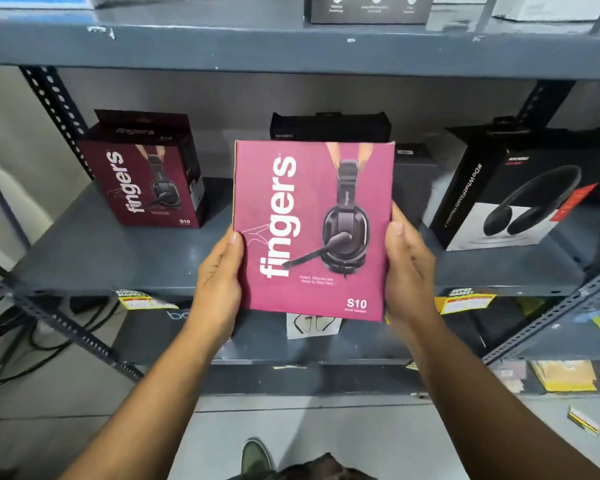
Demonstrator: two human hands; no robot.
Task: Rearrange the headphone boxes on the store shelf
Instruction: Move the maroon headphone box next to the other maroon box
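Observation:
A magenta "fingers S10" headphone box [312, 230] is held upright in front of the grey metal shelf [118, 258], its front facing me. My left hand [219, 282] grips its lower left edge and my right hand [407, 268] grips its lower right edge. A second, darker "fingers S10" box [146, 174] stands on the shelf at the back left. A black "Rockerz" box [329, 128] stands behind the held box, mostly hidden. At the right stands a black and white headphone box [513, 195], turned at an angle.
A dark grey box [413, 181] sits between the held box and the right one. The upper shelf [291, 46] carries a black box [368, 8]. Yellow price tags [468, 299] hang on the shelf edge. Lower shelves hold dark boxes; cables [21, 341] lie at the left.

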